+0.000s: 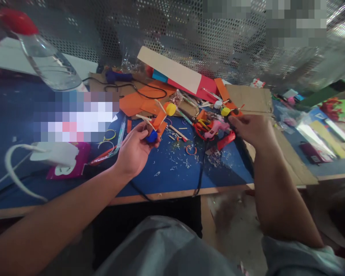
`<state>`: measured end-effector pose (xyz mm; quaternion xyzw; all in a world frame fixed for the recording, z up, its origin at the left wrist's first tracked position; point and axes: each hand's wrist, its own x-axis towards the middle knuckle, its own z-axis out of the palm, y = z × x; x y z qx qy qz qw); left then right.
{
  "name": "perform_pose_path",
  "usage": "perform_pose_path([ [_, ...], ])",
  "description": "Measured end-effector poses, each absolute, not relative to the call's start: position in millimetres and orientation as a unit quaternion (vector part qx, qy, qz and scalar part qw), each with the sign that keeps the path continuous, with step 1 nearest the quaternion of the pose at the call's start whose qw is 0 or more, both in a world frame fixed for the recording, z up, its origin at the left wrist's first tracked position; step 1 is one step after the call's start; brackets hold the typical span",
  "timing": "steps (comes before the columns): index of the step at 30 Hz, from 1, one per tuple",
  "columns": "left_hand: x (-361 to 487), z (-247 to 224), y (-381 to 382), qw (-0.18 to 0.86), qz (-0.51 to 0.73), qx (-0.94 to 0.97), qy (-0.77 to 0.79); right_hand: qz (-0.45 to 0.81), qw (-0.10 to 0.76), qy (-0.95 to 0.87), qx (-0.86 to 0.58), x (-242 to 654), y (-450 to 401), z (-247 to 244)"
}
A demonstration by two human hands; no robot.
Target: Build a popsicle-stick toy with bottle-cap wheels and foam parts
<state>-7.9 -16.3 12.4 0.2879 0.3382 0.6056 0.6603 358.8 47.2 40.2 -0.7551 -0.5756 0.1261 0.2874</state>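
My left hand [136, 147] is closed around a small craft model [160, 119] made of orange card, thin wooden sticks and bottle caps. Its blue cap [152, 136] sits by my fingertips, and a yellow cap [170, 109] is at its upper end. Over on the right, my right hand [251, 128] has its thumb and fingers pinched together beside a dark round piece [235, 111]. Whatever is in that pinch is too small to make out. Close to its fingertips lie a pink glue gun [215, 129] and another yellow cap [225, 111].
Wood scraps and shavings [186, 159] litter the blue tabletop [166, 180]. A water bottle [50, 63] and a white plug strip [56, 155] stand left. Cardboard [293, 157] lies right, orange sheets [140, 103] behind. A black cable [201, 168] hangs over the front edge.
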Motion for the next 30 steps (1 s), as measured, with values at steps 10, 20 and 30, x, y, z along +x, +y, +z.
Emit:
perform_pose_path([
  [10,-13.4,12.1,-15.0,0.68,0.588,0.296,0.323,0.13,0.076,-0.828,-0.539,223.0,67.4,23.2],
  [20,-13.4,4.8,-0.8,0.526,0.704,0.32,0.354,0.073,0.088,-0.877,-0.467,193.0,122.8,37.7],
  [30,-15.3,5.7,1.2,0.505,0.709,0.338,0.358,0.046,-0.028,-0.911,-0.408,130.4,140.1,31.1],
])
